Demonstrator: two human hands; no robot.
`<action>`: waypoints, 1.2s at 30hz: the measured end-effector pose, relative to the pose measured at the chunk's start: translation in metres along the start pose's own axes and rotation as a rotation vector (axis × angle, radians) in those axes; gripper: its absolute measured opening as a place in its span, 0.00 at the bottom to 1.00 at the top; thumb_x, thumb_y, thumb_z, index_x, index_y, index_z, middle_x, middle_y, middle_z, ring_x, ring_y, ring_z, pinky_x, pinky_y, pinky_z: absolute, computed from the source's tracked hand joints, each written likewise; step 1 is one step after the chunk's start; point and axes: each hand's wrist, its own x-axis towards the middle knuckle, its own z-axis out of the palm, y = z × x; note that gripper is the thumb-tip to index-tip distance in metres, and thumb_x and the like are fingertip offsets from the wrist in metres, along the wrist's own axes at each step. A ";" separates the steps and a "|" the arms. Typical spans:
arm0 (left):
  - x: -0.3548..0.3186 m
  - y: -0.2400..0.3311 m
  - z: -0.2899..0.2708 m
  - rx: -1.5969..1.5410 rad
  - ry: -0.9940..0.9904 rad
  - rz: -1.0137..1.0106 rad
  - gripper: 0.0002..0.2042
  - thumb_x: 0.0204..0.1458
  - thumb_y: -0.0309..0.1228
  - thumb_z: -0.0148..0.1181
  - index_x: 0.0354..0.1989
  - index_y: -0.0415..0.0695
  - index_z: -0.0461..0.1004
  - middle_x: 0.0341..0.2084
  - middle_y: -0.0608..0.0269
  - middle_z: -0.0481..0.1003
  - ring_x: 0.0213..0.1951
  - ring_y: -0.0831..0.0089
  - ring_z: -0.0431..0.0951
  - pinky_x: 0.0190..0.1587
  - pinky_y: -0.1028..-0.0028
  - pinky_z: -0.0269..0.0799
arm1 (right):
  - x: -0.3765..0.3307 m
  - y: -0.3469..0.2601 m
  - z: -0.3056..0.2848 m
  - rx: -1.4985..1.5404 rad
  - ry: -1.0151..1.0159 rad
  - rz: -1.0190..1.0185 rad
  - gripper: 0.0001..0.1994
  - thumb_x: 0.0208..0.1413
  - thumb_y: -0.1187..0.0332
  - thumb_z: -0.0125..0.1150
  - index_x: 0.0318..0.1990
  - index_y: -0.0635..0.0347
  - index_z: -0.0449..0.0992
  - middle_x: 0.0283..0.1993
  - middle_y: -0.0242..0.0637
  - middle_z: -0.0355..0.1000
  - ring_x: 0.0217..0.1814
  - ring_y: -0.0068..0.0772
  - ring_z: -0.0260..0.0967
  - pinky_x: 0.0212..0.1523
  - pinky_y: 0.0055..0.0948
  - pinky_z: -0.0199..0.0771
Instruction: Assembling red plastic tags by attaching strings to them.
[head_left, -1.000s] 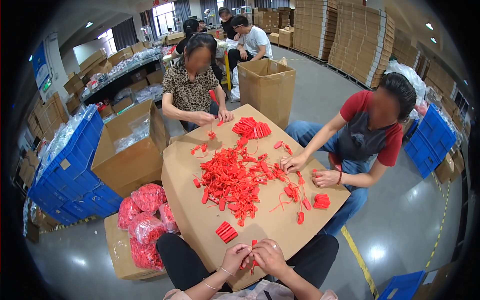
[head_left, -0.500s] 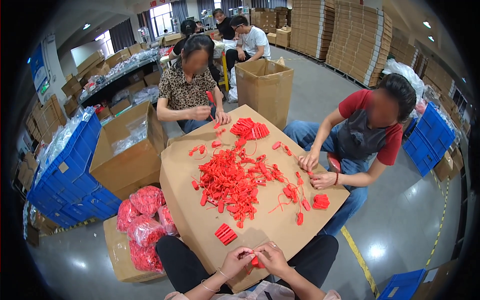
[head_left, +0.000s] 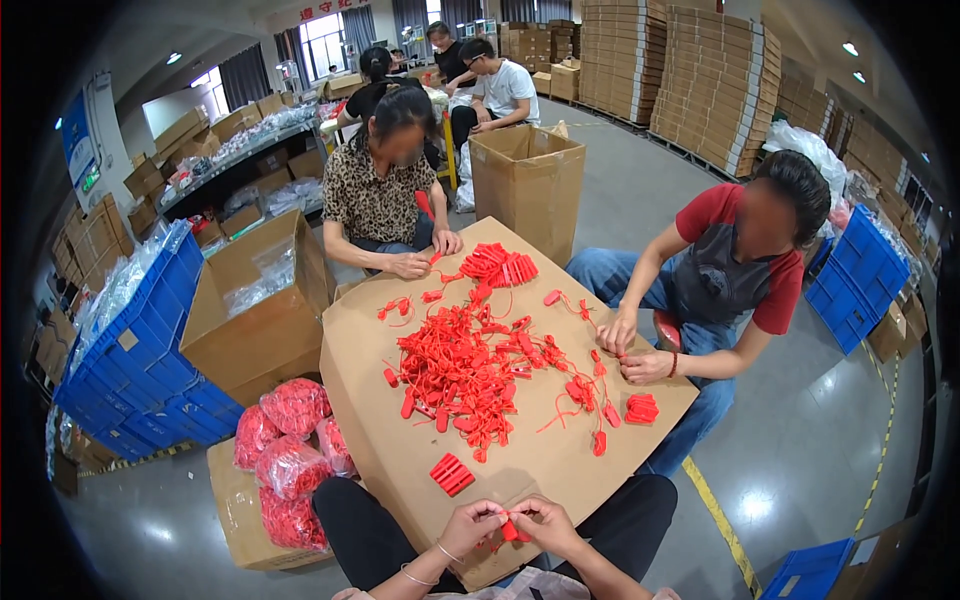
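At the near edge of the cardboard-topped table [head_left: 400, 470], my left hand [head_left: 470, 528] and my right hand [head_left: 547, 526] meet, fingertips pinched on a small red plastic piece [head_left: 511, 532]. Its red body hangs just below my fingertips; my fingers hide part of it. Beyond my left hand lies a neat row of red pieces [head_left: 452, 475], side by side. A big tangled pile of red pieces with thin red cords [head_left: 455, 370] covers the table's middle.
At the right a co-worker in a red-sleeved shirt [head_left: 735, 270] handles red pieces near a small stack [head_left: 641, 408]. Another in a leopard-print shirt [head_left: 380, 195] works at the far left. Bagged red pieces [head_left: 293, 465] sit beside my left knee; a tall carton [head_left: 525, 190] stands behind the table.
My hands stay together with the red piece, shifting only slightly. The far-left co-worker's hand has come down to the table edge, with a red piece between both hands.
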 end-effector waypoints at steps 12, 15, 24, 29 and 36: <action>0.002 -0.012 0.006 0.032 0.109 0.212 0.05 0.50 0.26 0.54 0.33 0.38 0.71 0.21 0.71 0.70 0.21 0.89 0.66 0.22 0.87 0.62 | -0.003 -0.005 0.012 0.065 0.170 -0.113 0.07 0.50 0.75 0.53 0.38 0.63 0.72 0.37 0.36 0.71 0.37 0.27 0.69 0.38 0.23 0.68; -0.003 -0.002 0.005 0.003 0.041 0.145 0.05 0.50 0.25 0.54 0.34 0.38 0.71 0.23 0.72 0.70 0.22 0.89 0.66 0.23 0.87 0.62 | -0.003 0.000 0.005 -0.121 0.065 -0.198 0.08 0.52 0.74 0.52 0.40 0.62 0.72 0.37 0.37 0.71 0.37 0.26 0.70 0.39 0.22 0.69; -0.008 0.008 -0.003 -0.003 -0.054 0.030 0.07 0.52 0.31 0.54 0.34 0.42 0.73 0.17 0.75 0.68 0.16 0.90 0.62 0.18 0.88 0.56 | -0.006 -0.008 0.006 -0.349 0.066 -0.276 0.06 0.51 0.73 0.53 0.36 0.62 0.71 0.30 0.37 0.70 0.31 0.27 0.70 0.33 0.24 0.70; -0.003 0.000 -0.004 -0.107 -0.080 -0.150 0.09 0.52 0.35 0.53 0.32 0.43 0.72 0.16 0.74 0.67 0.15 0.89 0.61 0.16 0.87 0.54 | -0.005 -0.007 0.012 -0.239 0.095 -0.236 0.05 0.53 0.72 0.51 0.37 0.63 0.69 0.30 0.35 0.69 0.31 0.25 0.68 0.31 0.21 0.68; -0.002 -0.003 -0.004 -0.258 -0.173 -0.128 0.08 0.53 0.33 0.53 0.30 0.41 0.70 0.15 0.71 0.67 0.13 0.87 0.60 0.14 0.85 0.53 | -0.003 0.013 0.019 0.238 0.113 -0.029 0.07 0.56 0.70 0.49 0.39 0.65 0.67 0.32 0.32 0.69 0.32 0.20 0.68 0.33 0.19 0.67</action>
